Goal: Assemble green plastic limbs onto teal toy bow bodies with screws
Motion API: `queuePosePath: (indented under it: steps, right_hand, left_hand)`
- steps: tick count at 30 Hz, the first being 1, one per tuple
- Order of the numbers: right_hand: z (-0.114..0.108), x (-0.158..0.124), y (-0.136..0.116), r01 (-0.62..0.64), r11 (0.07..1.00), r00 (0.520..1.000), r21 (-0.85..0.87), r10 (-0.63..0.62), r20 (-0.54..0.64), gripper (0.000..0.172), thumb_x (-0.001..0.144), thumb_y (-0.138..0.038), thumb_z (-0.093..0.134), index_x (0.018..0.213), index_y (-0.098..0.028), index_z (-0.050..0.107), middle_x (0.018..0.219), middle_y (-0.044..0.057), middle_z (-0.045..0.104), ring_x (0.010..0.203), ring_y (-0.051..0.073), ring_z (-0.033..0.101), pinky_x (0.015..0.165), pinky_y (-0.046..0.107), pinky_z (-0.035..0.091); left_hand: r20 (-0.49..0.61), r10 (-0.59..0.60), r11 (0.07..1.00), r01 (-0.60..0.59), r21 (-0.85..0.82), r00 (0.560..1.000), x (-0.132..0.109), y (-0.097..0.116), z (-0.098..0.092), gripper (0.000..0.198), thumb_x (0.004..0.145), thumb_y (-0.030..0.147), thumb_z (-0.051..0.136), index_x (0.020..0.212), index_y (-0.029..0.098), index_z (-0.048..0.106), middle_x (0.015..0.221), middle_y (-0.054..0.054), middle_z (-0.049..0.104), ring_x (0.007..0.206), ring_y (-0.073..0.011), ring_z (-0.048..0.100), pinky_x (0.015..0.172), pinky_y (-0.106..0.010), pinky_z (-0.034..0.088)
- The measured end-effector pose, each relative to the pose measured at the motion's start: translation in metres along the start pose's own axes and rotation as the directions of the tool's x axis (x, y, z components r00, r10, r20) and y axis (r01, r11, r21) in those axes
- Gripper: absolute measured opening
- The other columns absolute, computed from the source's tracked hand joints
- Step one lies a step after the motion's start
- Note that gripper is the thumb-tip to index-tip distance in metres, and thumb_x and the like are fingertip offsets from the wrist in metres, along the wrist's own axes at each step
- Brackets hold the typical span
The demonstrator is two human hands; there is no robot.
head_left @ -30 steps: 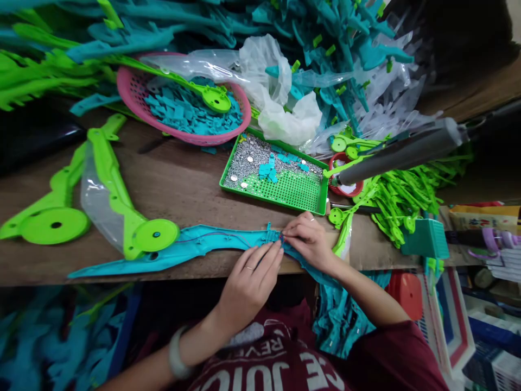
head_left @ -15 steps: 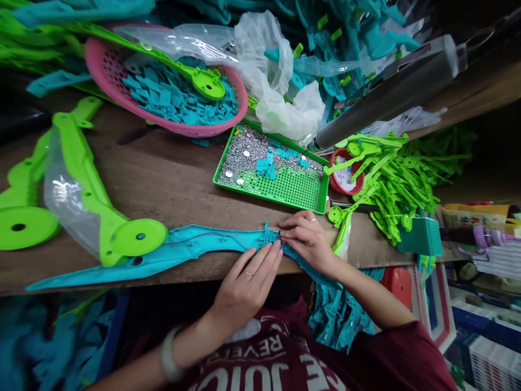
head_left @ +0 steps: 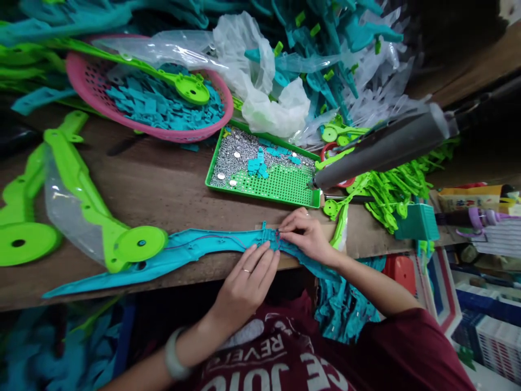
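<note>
A long blue plastic shell [head_left: 207, 243], curved like a bow, lies along the bench's front edge, its inner side up. Thin dark red wire [head_left: 277, 234] runs inside it. My left hand [head_left: 247, 281] rests with outstretched fingers on the shell's near edge, just below the wire. The thumb and forefinger of my right hand [head_left: 305, 239] are pinched together at the wire, beside a small upright blue peg [head_left: 264, 225]. The fingertips partly hide what they grip. A bright green part with a round disc [head_left: 140, 243] overlaps the shell's left portion.
A green tray [head_left: 285, 187] holds screws and small blue pieces. Behind it stands a pink basket [head_left: 163, 133] of blue pieces. A dark grey electric screwdriver [head_left: 378, 146] hangs over the tray's right end. Green parts [head_left: 399, 190] are heaped at right.
The hanging screwdriver now sits lower in view, across the red basket and the tray's corner. My right fingers have shifted slightly at the wire; the left hand stays on the shell.
</note>
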State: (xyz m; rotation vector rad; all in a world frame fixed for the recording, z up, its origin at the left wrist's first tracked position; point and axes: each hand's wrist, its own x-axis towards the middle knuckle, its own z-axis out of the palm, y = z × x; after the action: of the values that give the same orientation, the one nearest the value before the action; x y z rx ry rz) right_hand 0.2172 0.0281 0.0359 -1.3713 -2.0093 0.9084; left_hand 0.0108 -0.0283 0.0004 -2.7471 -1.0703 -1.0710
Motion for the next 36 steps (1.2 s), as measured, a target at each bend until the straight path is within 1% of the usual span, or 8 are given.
queuePosePath:
  steps: [2,5,10,16,21,25,30,36]
  right_hand:
    - [0.000,0.000,0.002,0.023,1.000,1.000,0.000,-0.023,-0.007,0.020,0.093,-0.033,0.068,0.079,-0.019,0.070,0.088,0.005,0.074,0.086,0.018,0.064,0.088,0.040,0.047]
    - [-0.001,0.000,0.004,0.138,0.988,0.990,-0.067,-0.134,0.053,0.016,0.096,-0.029,0.064,0.086,-0.018,0.072,0.094,0.006,0.073,0.088,0.018,0.062,0.086,0.039,0.045]
    - [-0.001,0.003,0.008,0.124,0.991,0.992,0.055,-0.126,0.031,0.020,0.095,-0.031,0.065,0.080,-0.018,0.069,0.082,0.003,0.072,0.081,0.017,0.063,0.087,0.038,0.047]
    - [-0.003,0.004,0.011,0.239,0.971,0.969,-0.016,-0.237,0.071,0.017,0.095,-0.031,0.065,0.086,-0.019,0.072,0.089,0.006,0.073,0.087,0.019,0.060,0.083,0.037,0.047]
    - [-0.001,0.003,0.009,0.149,0.985,0.989,0.082,-0.151,0.012,0.022,0.094,-0.033,0.067,0.078,-0.018,0.070,0.082,0.004,0.072,0.082,0.017,0.063,0.085,0.038,0.047]
    - [-0.001,-0.001,0.009,0.188,0.981,0.981,-0.045,-0.186,0.048,0.017,0.095,-0.030,0.066,0.085,-0.019,0.074,0.087,0.006,0.068,0.085,0.018,0.058,0.081,0.037,0.047]
    - [-0.001,-0.003,0.009,-0.020,0.989,1.000,0.147,0.019,0.006,0.022,0.091,-0.037,0.070,0.084,-0.017,0.075,0.086,0.004,0.066,0.082,0.016,0.062,0.078,0.032,0.052]
    - [-0.016,0.000,0.006,-0.006,0.999,0.988,0.035,0.000,0.156,0.014,0.093,-0.028,0.069,0.088,-0.017,0.076,0.080,0.003,0.068,0.077,0.015,0.064,0.071,0.028,0.050]
  left_hand:
    - [-0.004,0.015,1.000,-0.015,0.004,1.000,0.000,0.000,0.000,0.030,0.097,0.002,0.046,0.119,0.003,0.067,0.114,-0.015,0.075,0.111,-0.0289,0.070,0.101,-0.044,0.055]
    - [0.002,0.027,1.000,-0.027,0.005,1.000,0.001,0.001,0.000,0.030,0.097,0.001,0.045,0.119,0.001,0.067,0.114,-0.017,0.075,0.110,-0.0301,0.071,0.100,-0.045,0.055]
    - [0.024,0.013,1.000,-0.013,0.005,1.000,0.001,0.002,0.001,0.032,0.099,0.002,0.041,0.118,0.001,0.068,0.114,-0.015,0.076,0.108,-0.0299,0.070,0.097,-0.045,0.054]
    - [0.027,0.004,1.000,-0.004,0.004,1.000,0.000,0.003,0.001,0.032,0.099,0.002,0.042,0.119,0.002,0.068,0.115,-0.016,0.074,0.111,-0.0303,0.069,0.100,-0.046,0.054]
    - [-0.004,-0.040,0.998,0.040,0.046,0.999,0.001,0.006,0.000,0.031,0.095,-0.002,0.048,0.118,0.005,0.069,0.112,-0.019,0.073,0.104,-0.0282,0.071,0.096,-0.044,0.058]
    - [0.003,-0.037,0.997,0.037,0.063,0.999,0.002,0.007,-0.001,0.032,0.097,-0.001,0.045,0.116,0.004,0.070,0.114,-0.020,0.072,0.103,-0.0282,0.072,0.095,-0.044,0.059]
    - [0.030,-0.018,0.998,0.016,0.059,0.999,0.005,0.006,-0.004,0.036,0.098,0.001,0.039,0.114,0.003,0.071,0.117,-0.019,0.073,0.103,-0.0291,0.071,0.094,-0.044,0.058]
    - [0.042,-0.010,0.997,0.007,0.072,0.999,0.005,0.006,-0.005,0.038,0.099,0.002,0.038,0.116,0.003,0.072,0.119,-0.017,0.073,0.105,-0.0281,0.071,0.096,-0.043,0.057]
